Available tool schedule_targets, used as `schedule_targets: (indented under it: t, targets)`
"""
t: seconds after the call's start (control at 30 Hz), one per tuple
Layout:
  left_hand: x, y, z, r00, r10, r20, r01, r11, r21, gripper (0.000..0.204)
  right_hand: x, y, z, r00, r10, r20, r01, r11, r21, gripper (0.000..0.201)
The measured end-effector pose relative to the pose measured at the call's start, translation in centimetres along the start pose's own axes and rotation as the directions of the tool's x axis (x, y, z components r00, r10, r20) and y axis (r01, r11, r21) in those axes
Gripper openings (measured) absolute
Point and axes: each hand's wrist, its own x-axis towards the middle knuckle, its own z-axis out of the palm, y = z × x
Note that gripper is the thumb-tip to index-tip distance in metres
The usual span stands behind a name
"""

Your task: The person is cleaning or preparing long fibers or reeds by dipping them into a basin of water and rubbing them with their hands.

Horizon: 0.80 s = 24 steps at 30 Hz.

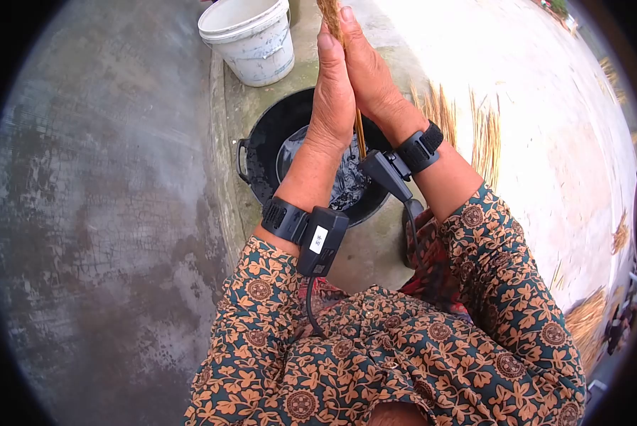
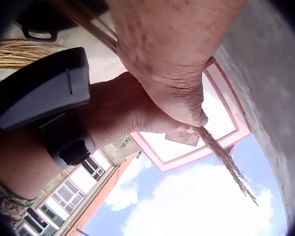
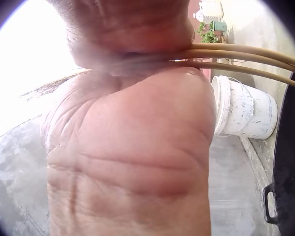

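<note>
My left hand [image 1: 332, 92] and right hand [image 1: 371, 78] are raised with palms pressed flat together and fingers straight. A thin bundle of straw stalks [image 1: 359, 131] is pressed between them. Its feathery tip [image 2: 226, 162] pokes out past the fingers, and the stalks [image 3: 246, 56] trail out below the heels of the palms. Under the hands sits a black basin [image 1: 261, 153] with dark water in it, on a concrete ledge.
A white plastic bucket [image 1: 251, 39] stands on the ledge beyond the basin. Loose straw [image 1: 485, 128] lies on the bright ground to the right, with more straw [image 1: 588, 316] at the lower right. Grey concrete floor stretches to the left. Patterned clothing fills the foreground.
</note>
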Motion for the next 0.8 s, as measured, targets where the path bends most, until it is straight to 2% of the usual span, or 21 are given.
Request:
schedule_targets:
  t: [0.03,0.07,0.1,0.13,0.17,0.23,0.3,0.37,0.4,0.43,0.5,0.53,0.57,0.63,0.67,0.7,0.77,0.8]
  targets:
    - [0.2,-0.1,-0.3,0.999,-0.026,-0.029,0.025,0.999,-0.025,0.066,-0.5,0.1,0.0,0.986,0.167,0.002,-0.166,0.983,0.077,0.072]
    - [0.3,0.1,-1.0,0.995,-0.038,-0.088,0.034,0.999,-0.039,0.063,-1.3,0.4,0.9,0.988,0.151,0.024,-0.153,0.981,0.116,0.072]
    - [0.5,0.7,-1.7,0.988,-0.050,-0.148,0.042,0.998,-0.054,0.061,-2.0,0.0,1.7,0.976,0.200,0.087,-0.214,0.958,0.192,0.073]
    - [0.5,1.3,-2.3,0.979,-0.121,-0.161,0.106,0.990,-0.098,0.056,-2.1,0.6,2.0,0.989,0.146,0.031,-0.148,0.986,0.076,0.073]
    - [0.3,1.4,-2.1,0.980,-0.121,-0.157,0.106,0.989,-0.102,0.057,-2.2,1.2,2.2,0.996,0.085,-0.014,-0.086,0.995,-0.043,0.072]
    - [-0.3,1.3,-0.8,0.982,-0.115,-0.152,0.100,0.989,-0.105,0.059,-1.4,0.6,1.3,0.984,0.173,-0.047,-0.172,0.985,0.034,0.071]
    - [-0.7,0.2,0.0,0.997,-0.074,-0.030,0.072,0.996,-0.051,0.066,-0.8,0.2,0.4,0.973,0.222,-0.059,-0.217,0.973,0.080,0.070]
    - [-0.1,-0.5,0.3,0.998,0.042,-0.050,-0.045,0.997,-0.056,0.063,-0.6,0.3,-0.1,0.972,0.227,-0.064,-0.221,0.971,0.092,0.070]
    - [-0.1,-0.1,-0.3,0.991,-0.058,-0.120,0.046,0.994,-0.102,0.060,-1.3,0.6,0.3,0.964,0.267,-0.006,-0.265,0.959,0.099,0.072]
    - [0.0,0.5,-1.3,0.970,-0.161,-0.183,0.133,0.979,-0.156,0.058,-2.4,-0.7,1.7,0.972,0.234,0.008,-0.234,0.971,0.050,0.074]
    - [0.2,1.0,-2.5,0.964,-0.148,-0.221,0.132,0.987,-0.088,0.066,-3.1,-0.4,3.0,0.997,0.017,0.080,-0.013,0.999,-0.052,0.076]
    - [0.2,1.1,-2.7,0.963,-0.145,-0.228,0.129,0.988,-0.085,0.067,-2.9,0.2,3.3,1.000,-0.013,0.009,0.015,0.992,-0.129,0.075]
    - [0.0,0.9,-2.4,0.966,-0.151,-0.210,0.121,0.982,-0.145,0.060,-2.5,0.3,2.8,0.995,0.100,-0.018,-0.102,0.987,-0.126,0.075]
    - [-0.7,0.6,-0.6,0.987,-0.137,-0.089,0.124,0.983,-0.138,0.066,-1.4,-0.3,0.9,0.944,0.322,-0.068,-0.328,0.938,-0.109,0.076]
    - [-0.8,-0.5,-0.3,0.992,-0.111,-0.061,0.107,0.992,-0.069,0.069,-0.7,0.7,-0.1,0.946,0.305,-0.111,-0.312,0.949,-0.050,0.077]
    - [-0.8,-0.9,0.3,0.999,-0.032,-0.038,0.030,0.999,-0.040,0.069,-0.8,0.7,-0.1,0.962,0.261,-0.087,-0.262,0.965,-0.004,0.078]
    - [-0.4,-0.7,-0.2,0.995,-0.070,-0.067,0.063,0.992,-0.106,0.068,-1.3,0.3,0.3,0.984,0.167,-0.055,-0.162,0.983,0.090,0.078]
    - [-0.3,0.3,-1.1,0.974,-0.184,-0.132,0.178,0.982,-0.060,0.079,-1.8,0.3,1.1,0.992,0.126,-0.010,-0.125,0.990,0.059,0.077]
